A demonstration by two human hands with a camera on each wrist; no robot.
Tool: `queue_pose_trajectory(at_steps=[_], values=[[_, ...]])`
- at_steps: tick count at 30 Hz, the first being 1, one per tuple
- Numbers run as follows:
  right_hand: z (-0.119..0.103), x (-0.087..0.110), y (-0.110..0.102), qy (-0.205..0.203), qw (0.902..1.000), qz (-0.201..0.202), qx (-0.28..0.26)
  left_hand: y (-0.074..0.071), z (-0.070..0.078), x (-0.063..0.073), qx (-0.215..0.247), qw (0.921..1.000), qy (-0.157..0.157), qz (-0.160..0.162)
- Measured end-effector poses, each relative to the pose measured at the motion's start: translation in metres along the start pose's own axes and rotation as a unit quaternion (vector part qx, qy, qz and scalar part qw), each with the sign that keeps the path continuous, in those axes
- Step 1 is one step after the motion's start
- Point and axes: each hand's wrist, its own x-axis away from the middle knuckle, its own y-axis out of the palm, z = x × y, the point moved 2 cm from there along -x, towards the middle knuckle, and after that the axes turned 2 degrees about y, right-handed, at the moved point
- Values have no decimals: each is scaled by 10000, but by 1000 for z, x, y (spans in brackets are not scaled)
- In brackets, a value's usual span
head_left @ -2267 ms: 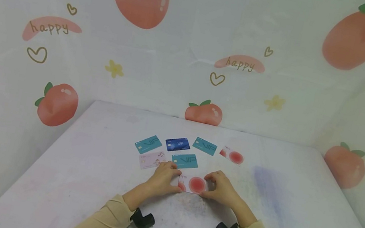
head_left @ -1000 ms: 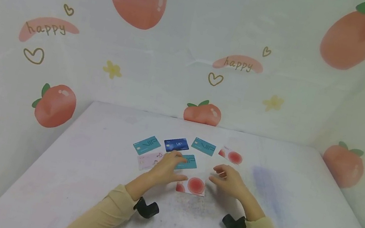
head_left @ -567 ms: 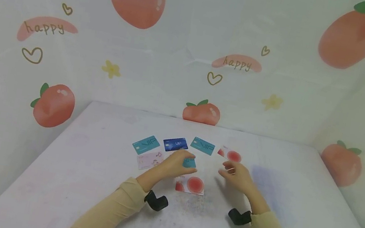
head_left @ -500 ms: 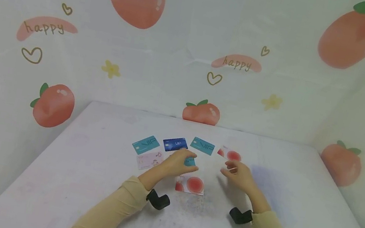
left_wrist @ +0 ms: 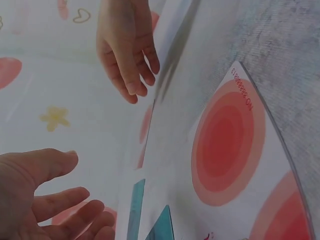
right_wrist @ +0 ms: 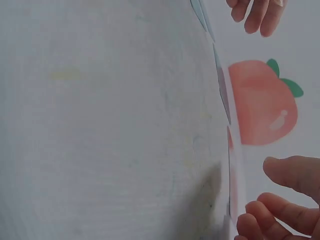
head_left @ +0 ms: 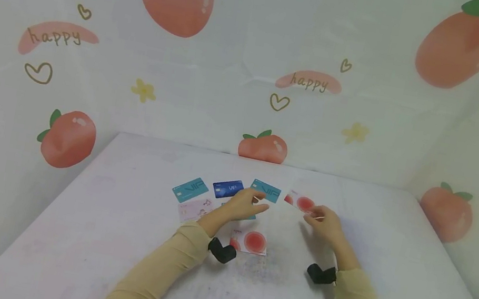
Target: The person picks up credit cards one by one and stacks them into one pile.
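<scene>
Room is free along the left and right edges of the white table [head_left: 419, 277]; toward the far edge, the left hand [head_left: 241, 205] obstructs a flat rectangular teal card [head_left: 250, 217].

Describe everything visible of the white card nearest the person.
Thin, plastic-looking and white, the card bears a large red ringed circle, part of another at its left corner, and small red lettering. It lies flat, printed side up, on the table, long edge toward the person. The left hand and right hand are apart from it.
</scene>
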Motion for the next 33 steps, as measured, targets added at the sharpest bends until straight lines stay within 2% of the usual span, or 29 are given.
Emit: queue_pose_trajectory(at_steps=[5, 8, 9, 12, 13, 15, 16, 19, 20, 23, 28, 30, 32, 33], values=[[8, -6, -6, 309, 9994, 21, -127, 5, 3, -9, 86, 9999, -78, 105], [23, -15, -9, 201, 9993, 105, -292, 9, 5, -15, 227, 9994, -223, 115], [34, -21, -8, -13, 9988, 190, -447, 10, 5, -17, 275, 9992, -251, 123], [43, -29, -9, -130, 9985, 244, -475, 15, 4, -25, 364, 9986, -351, 132], [42, -30, -10, -82, 9986, 250, -463, 19, -3, -31, 356, 9989, -249, 175], [36, -29, -10, 62, 9989, 242, -401, 24, -5, -37, 374, 9988, -267, 191], [27, -25, -12, 277, 9991, 199, -241, 26, -5, -40, 399, 9987, -262, 196], [19, -24, -12, 441, 9989, 163, 19, 33, -4, -46, 526, 9978, -325, 221], [17, -23, -12, 511, 9986, 143, 84, 32, 3, -43, 598, 9969, -481, 197], [17, -26, -10, 647, 9977, 119, 161, 37, 8, -45, 684, 9950, -668, 280], [17, -28, -9, 887, 9959, 139, 43, 41, 15, -51, 899, 9919, -830, 336], [16, -29, -9, 970, 9952, 103, 3, 44, 9, -60, 1040, 9906, -831, 306], [16, -30, -8, 1028, 9947, 57, -38, 49, 7, -65, 879, 9921, -799, 394], [15, -31, -8, 1038, 9946, 24, -35, 54, -7, -75, 906, 9928, -650, 445]])
